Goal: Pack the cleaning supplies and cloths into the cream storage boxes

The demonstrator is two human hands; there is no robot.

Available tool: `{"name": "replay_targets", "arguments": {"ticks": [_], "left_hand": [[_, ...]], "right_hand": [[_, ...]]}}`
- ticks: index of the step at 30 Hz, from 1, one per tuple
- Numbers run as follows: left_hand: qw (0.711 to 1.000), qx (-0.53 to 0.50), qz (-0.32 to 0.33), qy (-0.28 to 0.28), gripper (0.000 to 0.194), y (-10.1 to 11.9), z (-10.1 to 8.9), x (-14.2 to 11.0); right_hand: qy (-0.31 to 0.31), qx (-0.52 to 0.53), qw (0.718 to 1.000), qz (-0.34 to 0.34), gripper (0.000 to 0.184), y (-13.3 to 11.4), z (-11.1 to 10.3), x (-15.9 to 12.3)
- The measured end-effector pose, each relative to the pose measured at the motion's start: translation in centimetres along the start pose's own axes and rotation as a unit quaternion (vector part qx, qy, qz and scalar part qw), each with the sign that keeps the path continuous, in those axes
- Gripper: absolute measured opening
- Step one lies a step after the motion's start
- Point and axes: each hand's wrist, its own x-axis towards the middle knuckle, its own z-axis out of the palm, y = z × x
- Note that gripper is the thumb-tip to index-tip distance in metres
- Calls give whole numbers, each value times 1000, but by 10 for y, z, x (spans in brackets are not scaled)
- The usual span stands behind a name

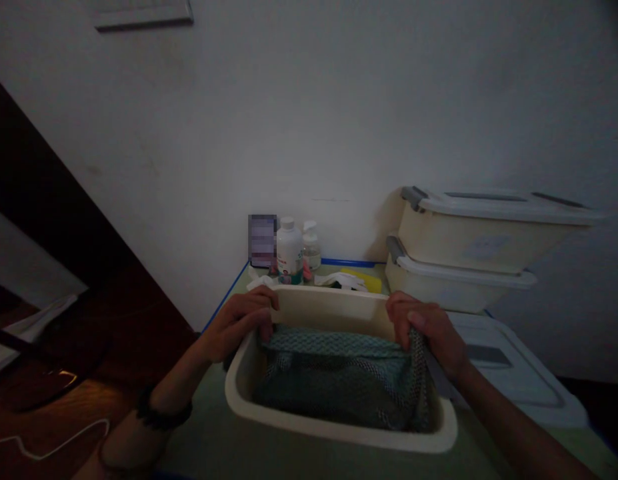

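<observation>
A cream plastic bin (329, 427) stands on the green-topped table in front of me. Inside it lies a teal-grey patterned cloth (333, 380), its upper edge stretched across the bin between my hands. My left hand (243, 321) is at the bin's left rim, fingers closed on the cloth's left corner. On the right, my right hand (431, 330) grips the opposite corner near the rim, and part of the cloth hangs down below it. The fingertips are partly hidden by the cloth and the rim.
Behind the bin stand a white bottle (289, 250), a pump bottle (311, 245) and an upright phone (262, 240). A yellow item (366, 281) lies nearby. Two stacked lidded boxes (469, 233) are at right, beside a loose lid (519, 373).
</observation>
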Motion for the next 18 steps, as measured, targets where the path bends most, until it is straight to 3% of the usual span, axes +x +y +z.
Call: {"name": "replay_targets", "arguments": {"ticks": [4, 14, 16, 18], "left_hand": [[996, -41, -32, 76, 52, -4, 4, 2], [995, -69, -44, 61, 48, 12, 17, -16], [978, -148, -46, 139, 34, 5, 21, -23], [946, -210, -74, 237, 11, -5, 25, -30]], "right_hand": [[29, 35, 999, -1, 50, 12, 4, 9], [22, 63, 998, -12, 47, 1, 5, -6], [22, 58, 998, -9, 39, 5, 1, -14], [53, 44, 997, 32, 17, 15, -4, -22]]}}
